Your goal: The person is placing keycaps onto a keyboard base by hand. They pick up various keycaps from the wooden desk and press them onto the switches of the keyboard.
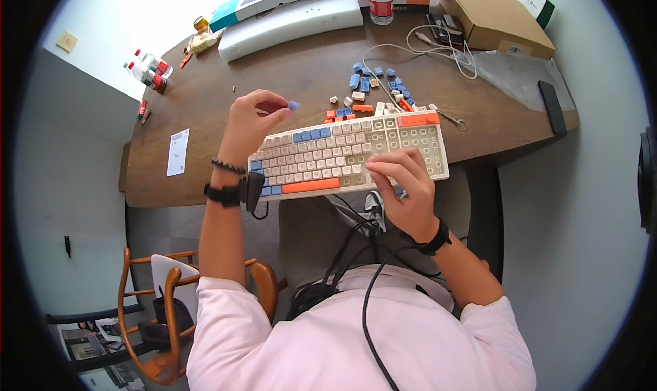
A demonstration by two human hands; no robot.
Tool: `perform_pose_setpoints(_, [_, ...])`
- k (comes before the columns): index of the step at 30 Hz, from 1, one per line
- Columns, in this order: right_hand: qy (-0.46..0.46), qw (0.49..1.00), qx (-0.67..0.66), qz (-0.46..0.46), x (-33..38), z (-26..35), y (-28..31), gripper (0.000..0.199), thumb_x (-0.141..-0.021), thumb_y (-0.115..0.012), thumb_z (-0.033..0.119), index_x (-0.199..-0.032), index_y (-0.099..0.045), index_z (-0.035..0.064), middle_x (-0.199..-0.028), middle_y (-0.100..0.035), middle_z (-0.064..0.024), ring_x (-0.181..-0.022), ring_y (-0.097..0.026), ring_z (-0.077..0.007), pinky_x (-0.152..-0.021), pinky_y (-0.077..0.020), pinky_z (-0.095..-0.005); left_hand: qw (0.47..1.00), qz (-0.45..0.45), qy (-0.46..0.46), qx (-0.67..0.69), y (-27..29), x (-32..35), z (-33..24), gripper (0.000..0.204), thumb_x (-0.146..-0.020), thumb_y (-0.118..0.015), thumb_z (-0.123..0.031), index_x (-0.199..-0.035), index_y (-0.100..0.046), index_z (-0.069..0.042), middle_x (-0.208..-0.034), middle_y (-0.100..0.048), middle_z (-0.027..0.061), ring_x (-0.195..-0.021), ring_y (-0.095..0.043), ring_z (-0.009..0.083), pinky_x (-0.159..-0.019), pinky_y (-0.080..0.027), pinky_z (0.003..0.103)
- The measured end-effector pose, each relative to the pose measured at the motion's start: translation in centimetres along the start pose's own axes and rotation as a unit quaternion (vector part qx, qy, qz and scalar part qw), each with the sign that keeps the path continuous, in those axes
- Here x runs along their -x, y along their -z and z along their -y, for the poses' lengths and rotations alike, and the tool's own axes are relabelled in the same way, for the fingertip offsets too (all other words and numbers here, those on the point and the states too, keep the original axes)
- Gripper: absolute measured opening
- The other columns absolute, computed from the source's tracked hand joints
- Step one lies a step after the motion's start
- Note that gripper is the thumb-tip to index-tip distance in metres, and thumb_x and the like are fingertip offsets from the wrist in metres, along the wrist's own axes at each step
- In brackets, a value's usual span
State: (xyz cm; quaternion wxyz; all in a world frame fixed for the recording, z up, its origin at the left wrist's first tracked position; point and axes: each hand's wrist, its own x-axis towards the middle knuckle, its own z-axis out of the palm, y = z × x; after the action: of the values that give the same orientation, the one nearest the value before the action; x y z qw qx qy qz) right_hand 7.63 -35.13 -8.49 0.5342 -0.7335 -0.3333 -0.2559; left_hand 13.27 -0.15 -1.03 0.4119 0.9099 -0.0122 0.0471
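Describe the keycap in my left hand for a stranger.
At the brown wooden desk's near edge is a cream rectangular keyboard. Past its top-left edge, your left hand pinches a small blue keycap, unlike other blue keycaps, fitted or loose.

The right hand [409, 194] hides part of the keyboard [349, 151], whose key markings [301, 158] are too small to read.
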Motion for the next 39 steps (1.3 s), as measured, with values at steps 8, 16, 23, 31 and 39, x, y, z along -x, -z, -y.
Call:
perform_pose_setpoints(8, [0.061, 0.990, -0.046, 0.119, -3.4, 2.5, 0.1, 0.060, -0.092, -0.091, -0.007, -0.151, -0.083, 0.0061, -0.142, -0.075, -0.0149, -0.110, -0.077, -0.0281, -0.089, -0.0676, -0.0415, 0.961, 0.159, 0.059, 0.216, -3.5, 9.2, -7.1, 0.021, -0.110, -0.091, -0.011, -0.123, -0.086, 0.005, -0.118, -0.087, 0.0079, -0.107, -0.082, 0.0125, -0.101, -0.069, 0.030])
perform_pose_setpoints(16, [-0.029, 0.989, -0.058, 0.136, -2.2, 3.8, 0.4, 0.031, -0.096, -0.092, -0.005, -0.126, -0.088, 0.0039, -0.120, -0.087, -0.0106, -0.101, -0.085, -0.0268, -0.091, -0.0699, -0.0388, 0.931, 0.206, 0.021, 0.302, -5.5, 10.6, -5.0, 0.022, -0.111, -0.090, -0.016, -0.124, -0.085, 0.002, -0.111, -0.086, 0.0048, -0.099, -0.081, 0.0097, -0.092, -0.069, 0.028])
perform_pose_setpoints(23, [-0.134, 0.983, 0.017, 0.125, -0.7, 2.3, -0.6, 0.025, -0.096, -0.095, -0.003, -0.120, -0.088, 0.0029, -0.116, -0.087, -0.0125, -0.100, -0.088, -0.0251, -0.088, -0.0685, -0.0351, 0.960, 0.141, 0.043, 0.236, -5.6, 10.7, -3.7, 0.019, -0.111, -0.087, -0.010, -0.124, -0.084, 0.003, -0.112, -0.086, 0.0061, -0.097, -0.083, 0.0112, -0.089, -0.070, 0.029])
perform_pose_setpoints(31, [-0.053, 0.983, 0.126, 0.125, 0.6, 2.0, -1.8, 0.023, -0.094, -0.097, 0.002, -0.116, -0.089, 0.0056, -0.115, -0.083, -0.0088, -0.103, -0.078, -0.0282, -0.087, -0.0656, -0.0408, 0.970, 0.081, -0.153, 0.168, -7.9, 11.3, -3.6, 0.027, -0.100, -0.093, -0.003, -0.126, -0.088, -0.004, -0.119, -0.071, 0.0096, -0.101, -0.081, 0.0230, -0.091, -0.069, 0.034])
perform_pose_setpoints(39, [-0.090, 0.987, 0.064, 0.116, 1.1, 1.2, -1.8, 0.025, -0.090, -0.099, 0.002, -0.112, -0.087, 0.0038, -0.113, -0.077, -0.0095, -0.101, -0.075, -0.0308, -0.086, -0.0630, -0.0425, 0.982, 0.014, -0.185, 0.039, -9.2, 11.2, -2.7, 0.025, -0.097, -0.093, -0.002, -0.121, -0.087, -0.004, -0.116, -0.082, 0.0092, -0.105, -0.079, 0.0293, -0.091, -0.067, 0.040])
